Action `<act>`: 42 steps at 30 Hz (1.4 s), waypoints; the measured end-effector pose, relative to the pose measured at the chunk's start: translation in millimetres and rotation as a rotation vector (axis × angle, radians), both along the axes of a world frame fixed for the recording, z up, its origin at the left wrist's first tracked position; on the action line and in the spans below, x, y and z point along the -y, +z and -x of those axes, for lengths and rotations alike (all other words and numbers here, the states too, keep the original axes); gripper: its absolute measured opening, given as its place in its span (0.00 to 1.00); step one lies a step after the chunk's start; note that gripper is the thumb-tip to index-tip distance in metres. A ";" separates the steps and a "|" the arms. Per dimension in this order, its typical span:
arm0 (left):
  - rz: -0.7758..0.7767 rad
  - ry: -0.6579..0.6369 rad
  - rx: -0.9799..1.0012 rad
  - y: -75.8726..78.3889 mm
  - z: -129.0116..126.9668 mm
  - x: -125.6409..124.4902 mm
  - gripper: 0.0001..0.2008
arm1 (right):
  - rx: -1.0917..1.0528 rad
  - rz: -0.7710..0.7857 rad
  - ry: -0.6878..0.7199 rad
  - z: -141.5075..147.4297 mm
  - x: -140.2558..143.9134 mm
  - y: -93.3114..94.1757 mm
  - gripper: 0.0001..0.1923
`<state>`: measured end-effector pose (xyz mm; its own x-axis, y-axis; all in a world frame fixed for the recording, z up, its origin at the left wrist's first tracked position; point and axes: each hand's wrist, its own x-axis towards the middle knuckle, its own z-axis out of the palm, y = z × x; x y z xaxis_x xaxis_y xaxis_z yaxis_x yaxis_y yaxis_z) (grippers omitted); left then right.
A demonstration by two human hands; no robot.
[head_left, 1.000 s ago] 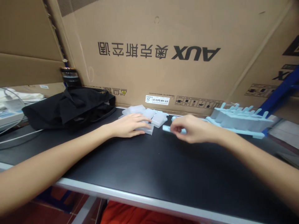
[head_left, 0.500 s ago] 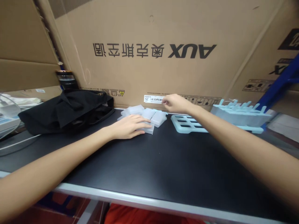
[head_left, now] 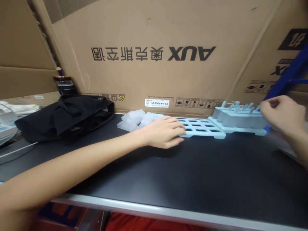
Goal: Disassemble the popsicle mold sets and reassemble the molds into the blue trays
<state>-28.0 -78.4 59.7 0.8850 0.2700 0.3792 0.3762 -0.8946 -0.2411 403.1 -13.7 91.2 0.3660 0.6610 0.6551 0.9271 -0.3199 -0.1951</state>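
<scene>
My left hand [head_left: 166, 132] lies palm down with its fingers stretched out, at the left end of a light blue rack [head_left: 218, 135] with rectangular openings. Behind and left of it are loose translucent ice-pop molds [head_left: 131, 120], partly covered by the hand. On the right part of the rack stand several filled-in molds [head_left: 233, 119] with light blue stick handles [head_left: 223, 104] pointing up. My right hand [head_left: 285, 115] is at their right end, thumb and fingers curled together by the last handles. Whatever is between its fingertips is hidden.
A black cloth bag [head_left: 64, 115] lies at the left, with a dark jar [head_left: 64, 85] behind it. A large cardboard box [head_left: 149, 73] forms the back wall. A blue metal post [head_left: 288, 72] stands at the right. The black tabletop [head_left: 168, 179] has a pale front edge.
My right hand has moved from above the rack's left end to the right end of the upright molds. My left hand has slid right, off the loose molds to the rack. The view has shifted slightly.
</scene>
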 end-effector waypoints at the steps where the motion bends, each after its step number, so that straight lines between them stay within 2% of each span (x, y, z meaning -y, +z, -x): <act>1: 0.032 0.013 0.011 1.0 -24.5 -5.1 0.17 | -0.056 0.015 -0.007 4.6 1.5 -4.2 0.21; 3: 0.088 0.058 0.005 1.9 -75.6 -20.0 0.17 | -0.112 0.084 -0.014 18.4 4.1 -9.9 0.25; 7: 0.311 0.216 -0.038 3.2 -169.6 -54.4 0.22 | 0.102 0.226 -0.002 46.8 11.2 -13.0 0.36; 10: 0.376 0.282 -0.050 1.6 -216.5 -71.1 0.25 | 0.218 0.322 0.018 57.2 15.3 -14.8 0.39; 12: 0.404 0.311 -0.063 -2.6 -233.3 -76.5 0.26 | 0.211 0.399 0.020 59.1 15.2 -18.5 0.39; 17: 0.441 0.338 -0.061 -16.5 -236.9 -80.1 0.25 | 0.093 0.431 0.033 58.4 8.9 -32.1 0.41; 24: 0.367 0.310 -0.009 -25.1 -226.9 -78.7 0.26 | 0.001 0.320 0.021 54.4 5.4 -43.5 0.41; 30: 0.333 0.278 -0.026 -29.6 -227.2 -81.0 0.29 | 0.028 0.245 0.071 54.9 3.2 -51.5 0.36; 33: 0.318 0.253 -0.041 -30.5 -225.8 -83.1 0.29 | 0.010 0.216 0.078 52.7 1.1 -52.0 0.39; 36: 0.303 0.242 -0.054 -31.0 -225.2 -82.8 0.29 | -0.021 0.121 0.056 53.1 1.4 -49.1 0.40; 40: 0.268 0.251 -0.064 -30.9 -226.8 -79.2 0.30 | -0.078 -0.007 0.064 66.8 10.4 -40.9 0.39; 42: 0.242 0.248 -0.080 -29.2 -228.1 -77.1 0.30 | -0.060 -0.047 0.121 75.2 15.1 -37.7 0.36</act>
<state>200.1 -1.3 30.4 0.8057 0.5539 0.2100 0.5776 -0.8133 -0.0706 327.9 -28.8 53.6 0.3246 0.6718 0.6658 0.9447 -0.1956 -0.2632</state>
